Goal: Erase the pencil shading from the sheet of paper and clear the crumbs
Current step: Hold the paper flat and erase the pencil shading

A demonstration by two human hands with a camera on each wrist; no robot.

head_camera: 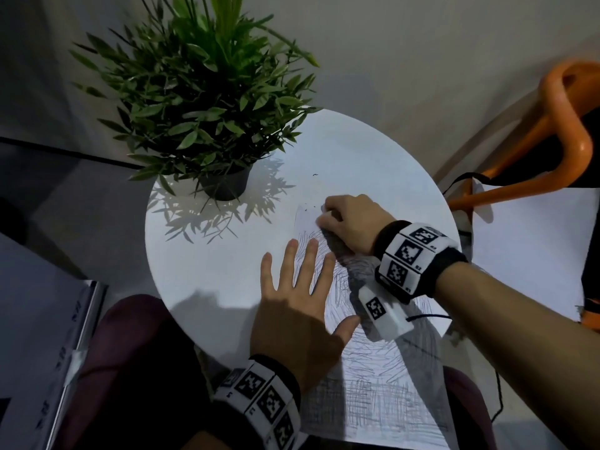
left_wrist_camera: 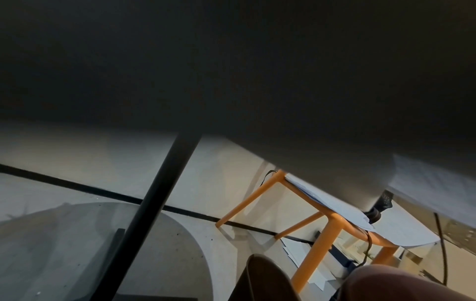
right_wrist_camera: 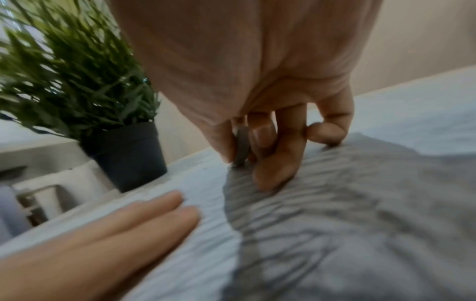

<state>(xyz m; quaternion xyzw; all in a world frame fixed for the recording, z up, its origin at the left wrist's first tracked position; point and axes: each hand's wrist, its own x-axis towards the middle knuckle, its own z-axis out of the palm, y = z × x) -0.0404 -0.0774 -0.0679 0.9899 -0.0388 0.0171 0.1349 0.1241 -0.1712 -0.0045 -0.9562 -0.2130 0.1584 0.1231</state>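
A dark round plastic pot (head_camera: 224, 187) holds a leafy green plant (head_camera: 201, 89) at the far left of a round white table (head_camera: 227, 254). Just right of the pot, the right hand (head_camera: 352, 222) pinches a small grey eraser (right_wrist_camera: 242, 148) between thumb and fingers, its lower edge touching the far end of a white sheet of paper (head_camera: 373, 378) covered in grey pencil shading (head_camera: 367, 394). The left hand (head_camera: 300, 306) lies flat with fingers spread, pressing the sheet's left edge nearer the person than the pot. Dark eraser crumbs (head_camera: 314, 174) dot the tabletop right of the pot. Far right of the pot stands an orange tubular chair (head_camera: 552, 151) against a pale wall.
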